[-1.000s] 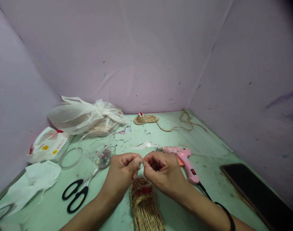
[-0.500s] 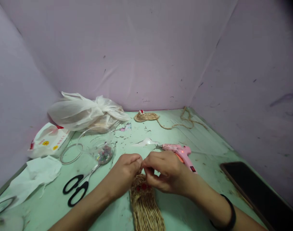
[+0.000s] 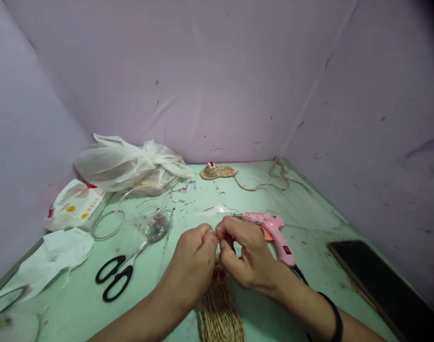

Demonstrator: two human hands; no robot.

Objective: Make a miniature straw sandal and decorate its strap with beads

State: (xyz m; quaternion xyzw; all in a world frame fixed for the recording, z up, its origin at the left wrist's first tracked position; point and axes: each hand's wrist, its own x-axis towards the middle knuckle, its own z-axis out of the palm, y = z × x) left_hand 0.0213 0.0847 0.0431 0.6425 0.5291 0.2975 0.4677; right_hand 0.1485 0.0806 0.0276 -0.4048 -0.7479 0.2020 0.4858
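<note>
"Pale lilac walls [image 3: 209,85] boxed in a green counter [image 3: 309,242] on three sides. What caught your eye near the middle?"

"Two bare hands at work. The left hand [image 3: 193,259] was curled closed, its back to the camera; the right hand [image 3: 247,254] pinched thumb and forefinger together, meeting it at the fingertips."

"Around what?"

"I couldn't tell. Anything between those fingertips was hidden."

"And the woven sole-shaped piece [image 3: 222,316]?"

"Right below them in view, running toward the near edge, its far end mostly covered. Some red decoration [image 3: 219,273] showed between the two."

"What lay around it?"

"A pink glue gun [image 3: 274,229] with its light glowing, just beyond the right hand. Black-handled scissors [image 3: 131,261] rested well to the left, blades reaching to a clear container of small coloured bits [image 3: 156,227]."

"Anything along the back?"

"A second woven piece [image 3: 224,172] with a red-and-white ornament [image 3: 211,165], trailing a cord [image 3: 252,190], and a knotted white plastic bag [image 3: 124,164] left of it. A dark phone [image 3: 377,280] lay at far right."
</note>
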